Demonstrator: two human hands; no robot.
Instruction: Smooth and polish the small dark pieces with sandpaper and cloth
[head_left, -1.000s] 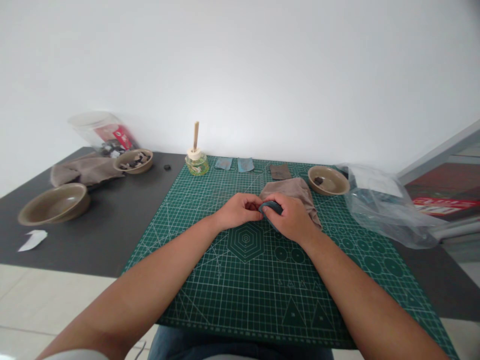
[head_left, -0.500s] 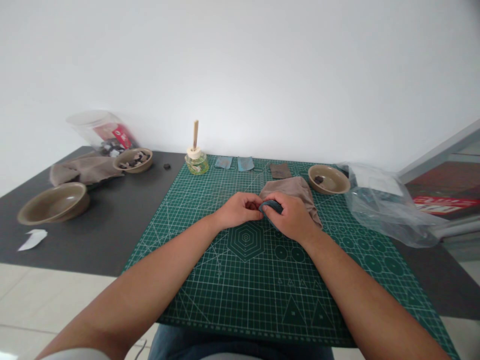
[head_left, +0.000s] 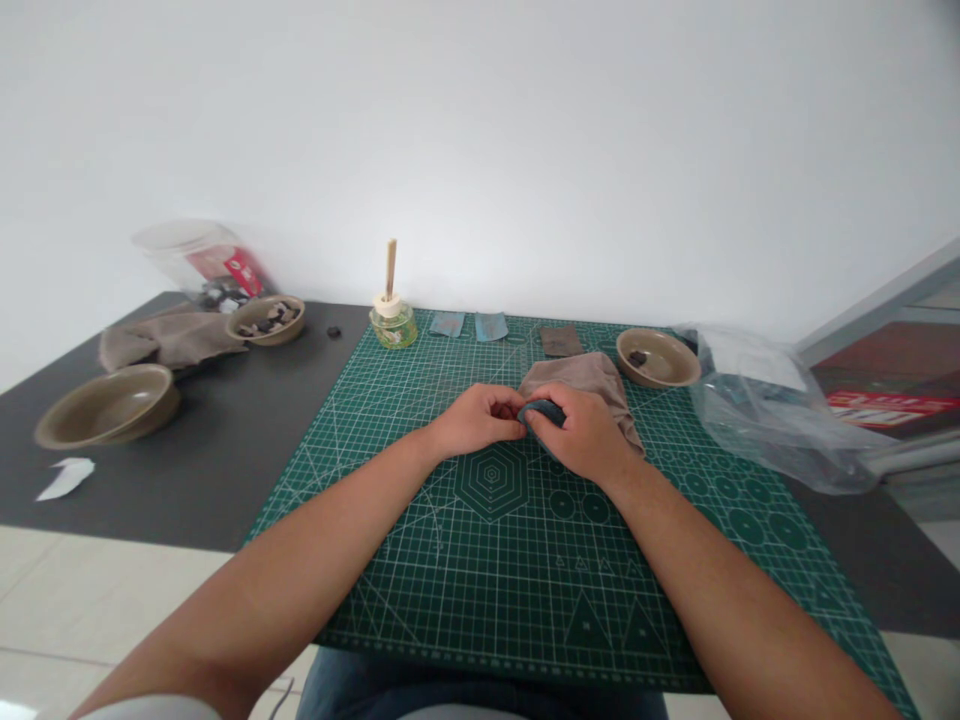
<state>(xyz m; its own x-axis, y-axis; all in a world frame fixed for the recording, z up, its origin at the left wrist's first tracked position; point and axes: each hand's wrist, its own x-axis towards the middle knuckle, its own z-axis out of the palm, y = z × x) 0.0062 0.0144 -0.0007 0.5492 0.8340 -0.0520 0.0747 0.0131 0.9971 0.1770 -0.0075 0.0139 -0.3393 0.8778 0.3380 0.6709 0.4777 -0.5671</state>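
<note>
Over the middle of the green cutting mat (head_left: 420, 630), my two hands meet at the fingertips. My right hand (head_left: 589, 430) is closed around a folded blue-grey sheet (head_left: 546, 410) that looks like sandpaper; its curled edge points toward the left fingers. My left hand (head_left: 476, 420) is closed in a pinch against that edge, and whatever lies between its fingertips is hidden. Just behind the right hand lies a crumpled brown cloth (head_left: 581, 372), partly covered by it.
Along the mat's back are a reed diffuser (head_left: 394, 325), two blue squares (head_left: 491, 326), a brown square (head_left: 560, 341) and a bowl (head_left: 658, 358) with a dark piece. A plastic bag (head_left: 772, 410) sits right. Left are a bowl of chips (head_left: 266, 320), another bowl (head_left: 109, 408) and a cloth (head_left: 172, 340).
Hardly anything differs. Both hands stay in the same place, and the blue-grey sheet in my right hand has shifted very slightly.
</note>
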